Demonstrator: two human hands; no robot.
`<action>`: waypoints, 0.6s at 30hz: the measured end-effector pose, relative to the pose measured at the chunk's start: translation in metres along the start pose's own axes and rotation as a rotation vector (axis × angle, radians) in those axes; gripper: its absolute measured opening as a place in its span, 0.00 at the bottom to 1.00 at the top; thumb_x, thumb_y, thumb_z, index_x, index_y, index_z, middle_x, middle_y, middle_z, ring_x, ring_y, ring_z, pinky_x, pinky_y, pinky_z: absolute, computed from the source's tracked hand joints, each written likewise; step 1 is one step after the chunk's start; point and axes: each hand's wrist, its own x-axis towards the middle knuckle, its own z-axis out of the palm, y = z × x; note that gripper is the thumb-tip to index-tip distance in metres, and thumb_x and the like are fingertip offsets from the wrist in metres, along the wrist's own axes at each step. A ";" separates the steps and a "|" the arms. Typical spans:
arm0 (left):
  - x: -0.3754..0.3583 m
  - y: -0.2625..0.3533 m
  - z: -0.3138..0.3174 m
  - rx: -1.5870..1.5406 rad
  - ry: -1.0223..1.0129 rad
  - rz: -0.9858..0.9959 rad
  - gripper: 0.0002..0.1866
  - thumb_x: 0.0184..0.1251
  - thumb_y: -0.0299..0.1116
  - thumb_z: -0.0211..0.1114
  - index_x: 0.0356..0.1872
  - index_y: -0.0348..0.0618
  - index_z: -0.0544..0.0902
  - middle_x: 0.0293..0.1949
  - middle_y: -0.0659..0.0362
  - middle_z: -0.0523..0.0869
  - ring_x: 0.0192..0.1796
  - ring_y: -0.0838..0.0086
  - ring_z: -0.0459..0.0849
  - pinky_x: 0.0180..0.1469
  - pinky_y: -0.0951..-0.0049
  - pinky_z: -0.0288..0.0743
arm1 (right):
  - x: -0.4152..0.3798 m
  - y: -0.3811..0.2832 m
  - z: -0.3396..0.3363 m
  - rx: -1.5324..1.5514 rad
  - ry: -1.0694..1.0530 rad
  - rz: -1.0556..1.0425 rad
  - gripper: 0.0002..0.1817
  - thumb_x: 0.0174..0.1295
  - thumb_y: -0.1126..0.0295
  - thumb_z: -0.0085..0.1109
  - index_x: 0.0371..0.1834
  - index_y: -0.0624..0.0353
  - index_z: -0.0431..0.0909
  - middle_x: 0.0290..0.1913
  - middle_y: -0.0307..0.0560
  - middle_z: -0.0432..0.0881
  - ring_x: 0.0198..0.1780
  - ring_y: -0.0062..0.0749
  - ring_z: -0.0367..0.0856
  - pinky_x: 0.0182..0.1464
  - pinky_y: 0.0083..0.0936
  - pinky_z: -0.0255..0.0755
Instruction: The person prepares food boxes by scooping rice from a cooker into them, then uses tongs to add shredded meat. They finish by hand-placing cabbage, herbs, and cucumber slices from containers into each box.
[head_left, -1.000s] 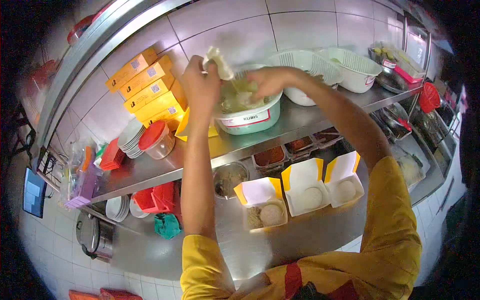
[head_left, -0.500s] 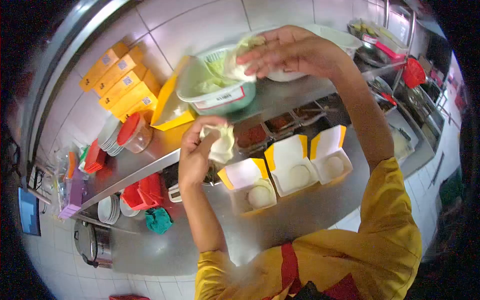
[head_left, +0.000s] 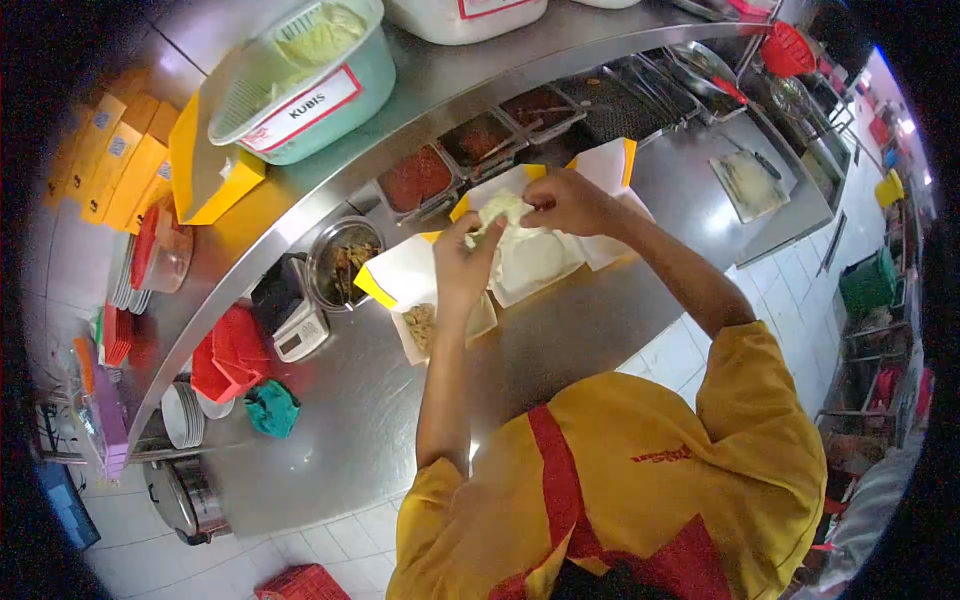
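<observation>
Steel table [head_left: 350, 420]: open boxes lined up near far edge. Left wrist crosses the left box [head_left: 405, 272]; low sweep might tip it. Left hand [head_left: 463, 268] and right hand [head_left: 575, 207] both pinch cabbage [head_left: 505, 212] above middle box [head_left: 545, 281]. Uneven pull could tear it, dropping bits into sauce tray [head_left: 436, 200].

left hand [head_left: 466, 262], right hand [head_left: 568, 205] | hold cabbage [head_left: 503, 212] | over open middle box [head_left: 545, 284]
</observation>
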 end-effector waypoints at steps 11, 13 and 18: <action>-0.036 -0.094 0.026 -0.496 -0.043 -0.428 0.19 0.52 0.27 0.46 0.46 0.41 0.78 0.37 0.59 0.78 0.33 0.75 0.75 0.37 0.78 0.72 | -0.037 0.154 0.105 -0.874 0.122 0.247 0.05 0.52 0.70 0.56 0.30 0.56 0.79 0.23 0.45 0.80 0.22 0.38 0.80 0.24 0.38 0.75; -0.039 -0.112 0.025 -0.684 -0.040 -0.524 0.20 0.52 0.27 0.46 0.47 0.42 0.78 0.38 0.58 0.77 0.33 0.76 0.75 0.35 0.78 0.72 | -0.035 0.165 0.117 -0.867 0.107 0.293 0.05 0.52 0.70 0.56 0.30 0.57 0.79 0.23 0.46 0.80 0.23 0.38 0.81 0.24 0.38 0.75; -0.043 -0.118 0.030 -0.496 -0.067 -0.419 0.15 0.60 0.29 0.48 0.48 0.45 0.77 0.38 0.59 0.77 0.32 0.77 0.75 0.34 0.77 0.73 | -0.024 0.161 0.094 -0.725 -0.033 0.354 0.07 0.51 0.71 0.55 0.32 0.60 0.78 0.23 0.51 0.80 0.26 0.44 0.82 0.26 0.41 0.75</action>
